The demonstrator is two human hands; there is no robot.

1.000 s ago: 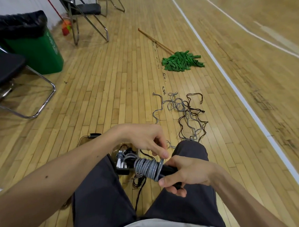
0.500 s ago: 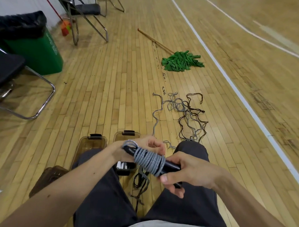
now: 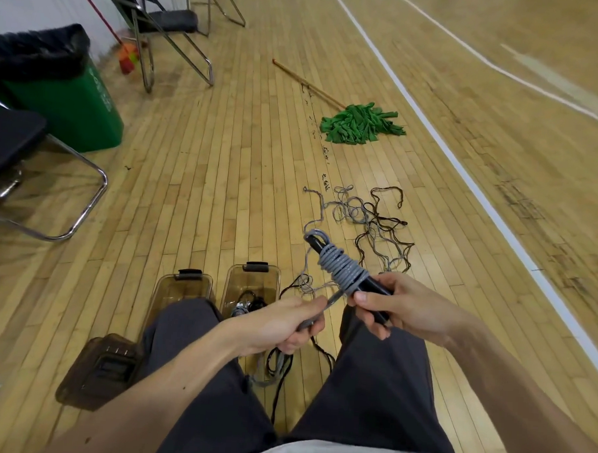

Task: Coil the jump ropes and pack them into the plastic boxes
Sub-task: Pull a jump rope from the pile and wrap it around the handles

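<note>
Head view: the right hand [image 3: 410, 308] has its grip closed round the lower end of the black plastic jump-rope handle [image 3: 374, 285] (one handle or a pair held together, cannot tell). Its thumb lies against the last turn, probably to stop the winding slipping. The handle tilts up and away from the body, which leaves its far end free for turns to pass over. The left hand [image 3: 279, 323] has its grip curled on the free grey strand [image 3: 334, 296] just below the winding and holds it taut, apparently to feed the next turn. The coil of grey braided cord [image 3: 340, 267] sits round the middle of the handle, in the air above the floor between the knees. Its turns are tight but uneven, some crossing. A strand trails from it toward the loose tangle of grey and dark brown rope [image 3: 369, 222] on the wooden floor [image 3: 224, 188] ahead, so winding is judged part done. Two brown-tinted clear plastic boxes stand open on the floor by the left knee. The right-hand box [image 3: 267, 283] holds a bundled rope. The left-hand box [image 3: 181, 289] shows no contents that I can make out.
</note>
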